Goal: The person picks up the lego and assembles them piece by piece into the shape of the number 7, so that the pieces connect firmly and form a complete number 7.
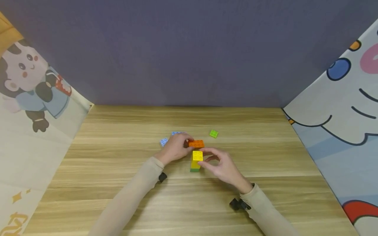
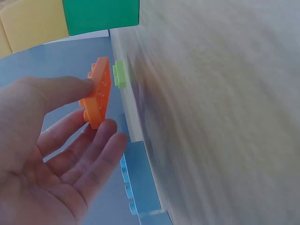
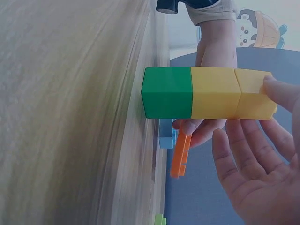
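Observation:
My left hand (image 1: pixel 177 147) pinches a flat orange toy brick (image 1: pixel 197 144) between thumb and fingers; in the left wrist view the orange brick (image 2: pixel 97 93) is lifted off the wood, its studs facing away from the tabletop. A small tower of toy bricks (image 1: pixel 196 161) stands upright just in front of it, green at the bottom with two yellow bricks above. With thumb and fingertips my right hand (image 1: pixel 222 164) grips the top yellow brick (image 3: pixel 255 93). The green brick (image 3: pixel 167 93) forms the tower's foot on the table.
Two light blue bricks lie by the left hand, one (image 1: pixel 163 141) partly behind it and the other (image 1: pixel 176 133) farther back. A small lime green brick (image 1: pixel 214 133) lies at the back right. Beyond the wooden table (image 1: pixel 133 121) rises a dark panel (image 1: pixel 189 59).

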`<state>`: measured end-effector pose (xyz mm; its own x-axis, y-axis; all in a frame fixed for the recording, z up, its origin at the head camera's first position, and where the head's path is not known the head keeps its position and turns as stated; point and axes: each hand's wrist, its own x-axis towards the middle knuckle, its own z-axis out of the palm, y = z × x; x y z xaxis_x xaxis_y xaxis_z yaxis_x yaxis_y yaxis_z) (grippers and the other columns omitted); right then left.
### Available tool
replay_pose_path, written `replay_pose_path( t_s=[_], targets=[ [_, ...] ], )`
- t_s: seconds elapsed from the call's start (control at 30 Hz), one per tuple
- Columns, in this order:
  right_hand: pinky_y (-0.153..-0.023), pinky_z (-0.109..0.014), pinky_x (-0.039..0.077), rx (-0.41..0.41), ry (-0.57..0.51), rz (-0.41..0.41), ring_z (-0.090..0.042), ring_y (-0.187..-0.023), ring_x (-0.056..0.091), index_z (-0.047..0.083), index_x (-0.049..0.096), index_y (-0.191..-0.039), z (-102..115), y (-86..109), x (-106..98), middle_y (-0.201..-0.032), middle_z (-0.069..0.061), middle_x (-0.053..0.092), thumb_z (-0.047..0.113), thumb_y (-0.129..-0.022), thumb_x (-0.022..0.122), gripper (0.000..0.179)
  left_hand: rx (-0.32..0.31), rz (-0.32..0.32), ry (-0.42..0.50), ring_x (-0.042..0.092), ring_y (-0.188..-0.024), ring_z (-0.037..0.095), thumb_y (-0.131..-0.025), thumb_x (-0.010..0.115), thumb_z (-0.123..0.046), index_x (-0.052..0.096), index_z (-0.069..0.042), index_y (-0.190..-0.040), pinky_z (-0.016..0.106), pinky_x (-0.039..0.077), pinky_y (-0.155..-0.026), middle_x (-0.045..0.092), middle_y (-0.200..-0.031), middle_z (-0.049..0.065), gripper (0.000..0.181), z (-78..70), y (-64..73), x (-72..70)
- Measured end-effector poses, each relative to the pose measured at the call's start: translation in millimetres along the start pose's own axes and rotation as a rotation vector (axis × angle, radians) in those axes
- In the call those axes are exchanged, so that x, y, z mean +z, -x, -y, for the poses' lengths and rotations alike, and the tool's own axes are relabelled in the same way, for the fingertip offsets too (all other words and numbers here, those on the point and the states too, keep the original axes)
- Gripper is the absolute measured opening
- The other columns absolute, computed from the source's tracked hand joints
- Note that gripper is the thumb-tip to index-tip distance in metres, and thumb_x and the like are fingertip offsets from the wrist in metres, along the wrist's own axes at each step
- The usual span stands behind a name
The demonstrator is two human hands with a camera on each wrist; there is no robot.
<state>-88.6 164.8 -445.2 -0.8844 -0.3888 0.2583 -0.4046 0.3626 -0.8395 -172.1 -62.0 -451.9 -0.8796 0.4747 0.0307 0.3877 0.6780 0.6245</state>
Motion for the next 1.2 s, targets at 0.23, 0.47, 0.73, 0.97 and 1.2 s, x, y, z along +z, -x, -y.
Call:
replay_pose_path(
  t_s=[0.23, 0.47, 0.73, 0.97, 1.2],
  targets=[
    [-0.088, -0.039, 0.067, 0.02, -0.014, 0.014, -0.023, -0.11, 0.074, 0.007, 0.07, -0.134, -0.8, 0.4, -0.6, -0.129, -0.01, 0.075, 0.008, -0.093, 0.083, 0.042, 0.008, -0.038, 0.013, 0.07, -0.095, 0.017, -0.098, 0.079, -0.021, 0.076, -0.008, -0.127, 0.033, 0.062, -0.085, 0.077, -0.121, 0.007, 0.032, 3.9, 10.7, -6.8],
    [-0.089, -0.039, 0.066, 0.032, -0.018, 0.015, -0.022, -0.111, 0.074, 0.007, 0.07, -0.134, -0.7, -0.5, 1.0, -0.129, -0.01, 0.075, 0.009, -0.093, 0.083, 0.042, 0.004, -0.07, 0.08, 0.072, -0.1, 0.018, -0.097, 0.08, -0.02, 0.075, -0.008, -0.129, 0.033, 0.064, -0.089, 0.075, -0.126, 0.009, 0.034, 6.8, 22.4, -13.6],
    [-0.096, -0.042, 0.065, 0.024, 0.008, -0.008, -0.029, -0.115, 0.074, 0.004, 0.069, -0.134, 0.7, -0.1, 3.0, -0.133, -0.014, 0.074, 0.008, -0.094, 0.082, 0.042, -0.011, -0.114, 0.181, 0.073, -0.103, 0.021, -0.096, 0.08, -0.014, 0.076, -0.009, -0.128, 0.034, 0.065, -0.093, 0.074, -0.13, 0.01, 0.032, 5.0, 35.0, -26.1],
    [-0.099, -0.039, 0.064, 0.016, 0.013, -0.017, -0.026, -0.114, 0.074, 0.005, 0.068, -0.133, 0.5, -0.5, 5.8, -0.13, -0.011, 0.075, 0.006, -0.095, 0.08, 0.04, 0.007, -0.115, 0.221, 0.074, -0.102, 0.022, -0.095, 0.08, -0.012, 0.076, -0.008, -0.126, 0.035, 0.065, -0.094, 0.074, -0.129, 0.01, 0.031, 1.4, 43.7, -37.9],
    [-0.093, -0.044, 0.065, -0.114, 0.079, -0.027, -0.03, -0.109, 0.077, 0.0, 0.07, -0.132, -2.5, -3.1, 4.1, -0.126, -0.016, 0.077, 0.004, -0.095, 0.079, 0.038, 0.044, -0.128, 0.265, 0.074, -0.098, 0.019, -0.095, 0.08, -0.014, 0.077, -0.009, -0.124, 0.033, 0.065, -0.093, 0.075, -0.125, 0.008, 0.029, -2.8, 53.6, -46.0]
  ],
)
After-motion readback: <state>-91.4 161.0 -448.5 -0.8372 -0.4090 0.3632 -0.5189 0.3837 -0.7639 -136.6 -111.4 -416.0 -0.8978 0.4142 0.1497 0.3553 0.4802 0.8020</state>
